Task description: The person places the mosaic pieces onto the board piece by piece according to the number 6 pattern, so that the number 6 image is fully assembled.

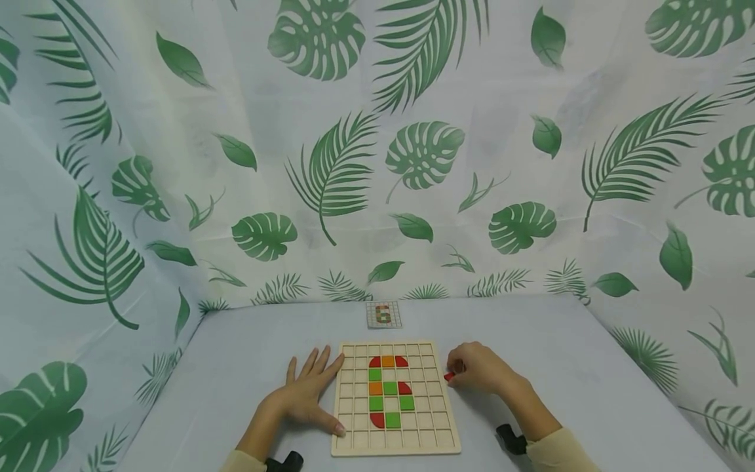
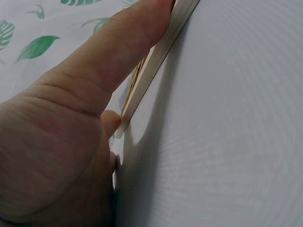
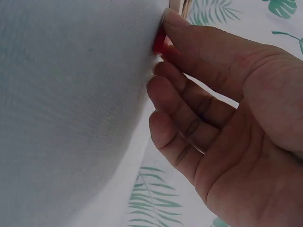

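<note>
A wooden grid board [image 1: 356, 442] lies on the table, its middle cells filled with red quarter-round, orange square and green square tiles. My left hand [image 1: 303, 396] is spread along the board's left edge, thumb and a fingertip touching it. In the left wrist view the thumb [image 2: 128, 38] rests on the board's rim [image 2: 151, 71]. Beside the board's right edge my right hand [image 1: 480, 369] pinches a red tile [image 1: 449, 376] between thumb and index finger. The right wrist view shows this red tile [image 3: 160, 41] at the fingertips, partly hidden, with the other fingers loosely curled.
Behind the board lies a small pattern card [image 1: 384, 315] showing a similar coloured figure on a grid. A pale cloth covers the table [image 1: 259, 341]. Leaf-printed curtains [image 1: 360, 262] stand at the back and both sides. Black camera mounts [image 1: 512, 439] sit by the wrists.
</note>
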Demonstrator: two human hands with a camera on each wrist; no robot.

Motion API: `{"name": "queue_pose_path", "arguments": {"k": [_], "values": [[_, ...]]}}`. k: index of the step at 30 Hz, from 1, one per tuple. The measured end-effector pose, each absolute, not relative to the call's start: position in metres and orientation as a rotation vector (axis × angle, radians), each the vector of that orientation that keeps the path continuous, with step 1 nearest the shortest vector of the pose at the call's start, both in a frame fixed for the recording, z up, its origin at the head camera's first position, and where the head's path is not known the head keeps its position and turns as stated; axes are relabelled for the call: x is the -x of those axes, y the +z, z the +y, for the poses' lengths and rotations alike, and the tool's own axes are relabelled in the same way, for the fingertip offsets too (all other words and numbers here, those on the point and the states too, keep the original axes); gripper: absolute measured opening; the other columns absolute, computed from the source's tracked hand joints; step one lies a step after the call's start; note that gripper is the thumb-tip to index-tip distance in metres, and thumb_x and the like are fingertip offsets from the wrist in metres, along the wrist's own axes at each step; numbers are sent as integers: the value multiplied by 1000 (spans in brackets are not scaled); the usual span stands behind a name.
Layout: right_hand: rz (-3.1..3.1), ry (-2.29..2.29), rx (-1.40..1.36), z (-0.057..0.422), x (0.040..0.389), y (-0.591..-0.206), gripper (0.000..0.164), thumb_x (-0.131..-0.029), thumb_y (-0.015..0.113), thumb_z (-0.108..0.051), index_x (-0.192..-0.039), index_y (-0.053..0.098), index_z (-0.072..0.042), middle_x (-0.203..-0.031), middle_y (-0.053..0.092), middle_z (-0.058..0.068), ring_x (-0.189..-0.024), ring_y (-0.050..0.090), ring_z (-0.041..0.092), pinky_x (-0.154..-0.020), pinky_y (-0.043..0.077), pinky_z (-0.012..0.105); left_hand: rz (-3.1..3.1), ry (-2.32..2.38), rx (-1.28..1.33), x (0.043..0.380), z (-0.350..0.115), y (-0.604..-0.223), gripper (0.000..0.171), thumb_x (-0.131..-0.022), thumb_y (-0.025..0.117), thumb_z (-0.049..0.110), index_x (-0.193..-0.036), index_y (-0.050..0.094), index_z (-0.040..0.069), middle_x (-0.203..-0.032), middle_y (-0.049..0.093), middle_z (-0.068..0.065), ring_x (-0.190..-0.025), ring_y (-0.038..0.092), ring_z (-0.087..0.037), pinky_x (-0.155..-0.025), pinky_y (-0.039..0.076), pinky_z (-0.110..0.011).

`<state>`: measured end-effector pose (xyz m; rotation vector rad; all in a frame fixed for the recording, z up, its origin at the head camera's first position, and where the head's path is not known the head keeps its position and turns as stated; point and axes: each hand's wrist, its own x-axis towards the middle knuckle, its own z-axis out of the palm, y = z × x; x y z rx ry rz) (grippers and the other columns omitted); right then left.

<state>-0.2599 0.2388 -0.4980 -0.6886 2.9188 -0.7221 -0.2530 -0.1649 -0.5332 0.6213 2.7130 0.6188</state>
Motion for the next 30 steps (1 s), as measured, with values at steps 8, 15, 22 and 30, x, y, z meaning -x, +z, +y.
{"name": "queue_pose_path", "arguments": {"k": [8,15,22,30], "values": [[2899,-721,666,237,260,-495,20,-79,87,-4,-84,71,-15,-76,63,-8,-70,53,8,-61,45,24,2717,621,-618,256,-162,-533,142,-56,86,80,-168,16,28,-176,-2,-13,-162,-10,-40,-118,-16,-76],[2889,-712,674,237,260,-496,17,-81,84,-2,-88,73,-13,-79,65,-7,-72,54,8,-63,47,25,2709,611,-606,255,-160,-532,142,-56,86,80,-168,16,28,-176,-2,-12,-162,-10,-40,-118,-16,-75],[2858,-778,719,239,259,-494,25,-80,83,3,-85,65,-14,-77,63,-6,-68,52,7,-60,45,23,2719,608,-618,253,-159,-531,141,-57,87,78,-168,16,26,-176,-1,-14,-162,-8,-41,-118,-14,-77],[2828,-858,764,240,263,-489,24,-81,82,3,-85,67,-15,-79,66,-7,-71,54,5,-62,47,23,2725,616,-613,251,-158,-528,141,-58,89,76,-168,17,25,-176,0,-15,-162,-8,-41,-118,-13,-77]]}}
